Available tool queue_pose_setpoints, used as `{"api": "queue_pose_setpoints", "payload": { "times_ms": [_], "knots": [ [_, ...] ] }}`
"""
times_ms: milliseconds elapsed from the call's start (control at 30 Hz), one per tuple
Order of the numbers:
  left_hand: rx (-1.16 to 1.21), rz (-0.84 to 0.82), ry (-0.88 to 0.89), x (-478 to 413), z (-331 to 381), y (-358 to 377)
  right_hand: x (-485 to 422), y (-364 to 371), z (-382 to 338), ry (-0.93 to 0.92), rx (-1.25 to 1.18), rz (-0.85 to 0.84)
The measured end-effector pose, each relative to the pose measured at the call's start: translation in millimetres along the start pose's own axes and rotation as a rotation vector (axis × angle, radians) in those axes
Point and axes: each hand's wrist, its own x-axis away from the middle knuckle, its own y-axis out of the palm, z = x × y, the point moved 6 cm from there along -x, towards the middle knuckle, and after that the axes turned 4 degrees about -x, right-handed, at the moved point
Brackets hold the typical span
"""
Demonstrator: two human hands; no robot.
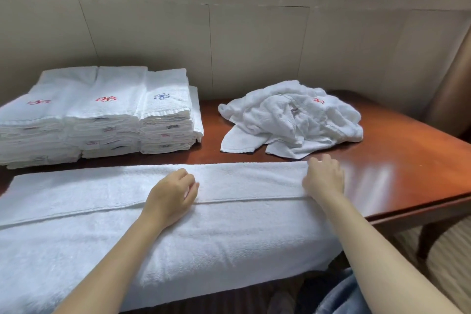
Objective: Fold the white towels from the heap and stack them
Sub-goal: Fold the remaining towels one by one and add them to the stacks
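At the right end of the towel [229, 237], the risk is this: if my right hand [323, 178] lifts only the top layer, the lengthwise fold slides apart, and the part overhanging the desk [395, 166] edge could drag it off. That hand is curled narrow, pinching the far corner. My left hand [173, 196] rests mid-towel, fingers bent; whether it pinches I cannot tell. Beyond lie the heap [293, 120] and the folded stacks [102, 115].

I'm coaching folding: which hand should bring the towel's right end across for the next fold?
Probably the right. The right hand sits at the right end of the towel; the left hand rests mid-towel, better placed to hold it down.
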Motion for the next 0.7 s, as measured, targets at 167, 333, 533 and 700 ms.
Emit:
{"api": "queue_pose_setpoints", "payload": {
  "times_ms": [167, 333, 533, 700],
  "knots": [
    [-0.181, -0.422, -0.381, 7.4, -33.2, 30.2, 13.1, 56.8, -34.5, -0.132, -0.059, -0.347],
    [-0.245, -0.526, -0.467, 15.8, -37.9, 34.7, -1.7, 63.4, -29.9, -0.154, -0.024, -0.388],
    [-0.242, -0.55, -0.589, 27.4, -34.9, 30.5, -17.8, 64.2, -36.0, -0.205, -0.017, -0.379],
    [-0.257, -0.55, -0.647, 29.4, -36.5, 29.1, -25.3, 66.2, -42.0, -0.268, -0.016, -0.401]
  ]
}}
